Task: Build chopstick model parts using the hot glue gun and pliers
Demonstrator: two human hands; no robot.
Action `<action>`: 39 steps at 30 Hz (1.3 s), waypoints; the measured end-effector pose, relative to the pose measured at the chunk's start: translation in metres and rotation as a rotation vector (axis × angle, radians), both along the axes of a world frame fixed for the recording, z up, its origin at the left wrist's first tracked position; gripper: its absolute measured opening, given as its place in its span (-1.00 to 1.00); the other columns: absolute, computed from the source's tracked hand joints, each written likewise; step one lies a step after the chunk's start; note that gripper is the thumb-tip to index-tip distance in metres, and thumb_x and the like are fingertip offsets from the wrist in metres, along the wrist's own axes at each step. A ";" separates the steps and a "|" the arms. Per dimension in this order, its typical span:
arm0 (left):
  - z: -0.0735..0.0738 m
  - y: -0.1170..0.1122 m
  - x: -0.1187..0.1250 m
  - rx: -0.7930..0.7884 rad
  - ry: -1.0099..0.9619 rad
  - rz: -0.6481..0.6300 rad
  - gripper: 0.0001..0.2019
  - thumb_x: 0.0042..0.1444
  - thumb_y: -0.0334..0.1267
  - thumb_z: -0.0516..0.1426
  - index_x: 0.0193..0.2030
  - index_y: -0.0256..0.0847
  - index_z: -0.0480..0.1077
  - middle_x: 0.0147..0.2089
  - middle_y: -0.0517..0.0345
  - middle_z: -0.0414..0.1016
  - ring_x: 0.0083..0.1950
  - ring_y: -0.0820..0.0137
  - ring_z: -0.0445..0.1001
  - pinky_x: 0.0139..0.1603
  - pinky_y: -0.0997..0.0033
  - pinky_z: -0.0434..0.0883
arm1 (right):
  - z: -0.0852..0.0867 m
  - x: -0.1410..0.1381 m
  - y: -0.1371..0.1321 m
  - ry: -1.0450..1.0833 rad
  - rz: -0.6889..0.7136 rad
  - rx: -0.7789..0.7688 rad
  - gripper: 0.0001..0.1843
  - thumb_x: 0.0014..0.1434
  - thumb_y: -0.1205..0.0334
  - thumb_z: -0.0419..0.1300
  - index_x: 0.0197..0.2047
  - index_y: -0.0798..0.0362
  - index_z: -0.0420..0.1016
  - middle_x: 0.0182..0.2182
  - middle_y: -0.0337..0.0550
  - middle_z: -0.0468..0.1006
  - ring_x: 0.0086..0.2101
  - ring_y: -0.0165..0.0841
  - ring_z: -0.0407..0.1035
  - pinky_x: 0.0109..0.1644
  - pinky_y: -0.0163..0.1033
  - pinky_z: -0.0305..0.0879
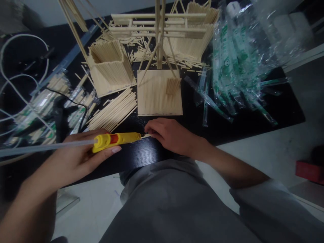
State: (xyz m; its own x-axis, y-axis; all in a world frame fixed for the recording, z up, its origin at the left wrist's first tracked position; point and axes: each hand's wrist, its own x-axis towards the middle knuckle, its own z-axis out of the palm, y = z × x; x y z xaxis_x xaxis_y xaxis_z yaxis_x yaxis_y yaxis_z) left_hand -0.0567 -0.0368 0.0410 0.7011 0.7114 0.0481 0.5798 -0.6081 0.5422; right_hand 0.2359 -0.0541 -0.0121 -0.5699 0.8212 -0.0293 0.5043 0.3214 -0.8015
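My left hand (83, 152) is wrapped round a yellow hot glue gun (118, 139), which has a long translucent glue stick (48, 147) running out of its back end. The gun's nozzle points right, close to a short wooden stick (146, 136). That stick is pinched in the fingers of my right hand (169, 135), low over the black table; much of it is hidden by the fingers. Just beyond my hands lies a flat panel of glued wooden sticks (154, 98), with a small stick piece (173, 86) standing on its right part.
Loose wooden sticks (113, 109) lie left of the panel. Behind are a stick-built box (111, 72) and a frame of crossed sticks (159, 32). Plastic wrappers (235, 64) cover the right side. Wrapped stick bundles (48, 98) and a white cable (19, 87) are at left.
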 end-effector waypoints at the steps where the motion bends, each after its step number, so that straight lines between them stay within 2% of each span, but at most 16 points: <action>1: -0.001 -0.001 -0.004 -0.014 -0.004 0.037 -0.77 0.34 0.00 0.20 -0.17 -0.05 0.61 -0.26 0.16 0.66 -0.36 0.34 0.62 -0.45 0.45 0.48 | 0.000 0.000 0.000 0.001 0.001 0.001 -0.78 0.40 0.52 0.10 -0.04 0.11 0.52 -0.09 -0.03 0.65 -0.07 -0.24 0.53 0.06 -0.15 0.38; 7: -0.018 -0.015 -0.020 -0.129 -0.106 0.279 -0.78 0.27 0.04 0.24 -0.21 0.01 0.64 -0.27 0.20 0.71 -0.39 0.35 0.63 -0.42 0.44 0.57 | 0.001 0.000 0.000 0.009 0.001 -0.010 -0.79 0.40 0.52 0.11 -0.05 0.10 0.52 -0.09 -0.03 0.64 -0.06 -0.24 0.52 0.07 -0.14 0.38; 12: -0.036 -0.024 -0.025 -0.191 -0.140 0.354 -0.71 0.21 0.07 0.29 -0.27 -0.11 0.65 -0.33 0.16 0.72 -0.41 0.33 0.65 -0.44 0.46 0.59 | 0.001 0.000 0.001 0.009 0.006 -0.008 -0.80 0.38 0.55 0.14 -0.07 0.12 0.52 -0.10 -0.03 0.64 -0.08 -0.25 0.52 0.06 -0.17 0.37; 16: -0.041 -0.027 -0.024 -0.118 -0.133 0.340 -0.73 0.24 0.01 0.27 -0.27 -0.16 0.63 -0.34 0.17 0.69 -0.41 0.39 0.63 -0.41 0.52 0.56 | 0.000 0.000 0.001 0.020 0.003 -0.003 -0.79 0.37 0.55 0.14 -0.07 0.10 0.51 -0.11 -0.05 0.64 -0.09 -0.26 0.53 0.04 -0.18 0.38; 23: -0.039 -0.023 -0.011 -0.090 -0.075 0.190 -0.77 0.31 -0.10 0.23 -0.33 -0.15 0.53 -0.38 0.23 0.57 -0.44 0.46 0.52 -0.45 0.54 0.43 | 0.001 0.000 0.001 0.012 -0.003 -0.020 -0.80 0.38 0.53 0.15 -0.06 0.10 0.52 -0.10 -0.04 0.65 -0.08 -0.25 0.53 0.06 -0.16 0.39; 28: -0.034 -0.023 -0.006 -0.124 -0.039 0.193 -0.71 0.32 -0.03 0.21 -0.34 -0.17 0.52 -0.37 0.21 0.57 -0.44 0.43 0.53 -0.43 0.49 0.42 | 0.000 0.000 0.001 0.033 -0.005 -0.019 -0.79 0.37 0.54 0.15 -0.06 0.12 0.54 -0.10 -0.02 0.65 -0.09 -0.25 0.53 0.06 -0.14 0.40; 39: -0.032 -0.021 -0.002 -0.159 0.004 0.186 -0.73 0.33 -0.05 0.21 -0.31 -0.17 0.50 -0.33 0.16 0.56 -0.41 0.40 0.51 -0.43 0.44 0.37 | -0.001 0.000 0.001 0.031 -0.005 -0.003 -0.81 0.37 0.55 0.16 -0.07 0.12 0.53 -0.11 -0.03 0.65 -0.09 -0.25 0.53 0.06 -0.15 0.40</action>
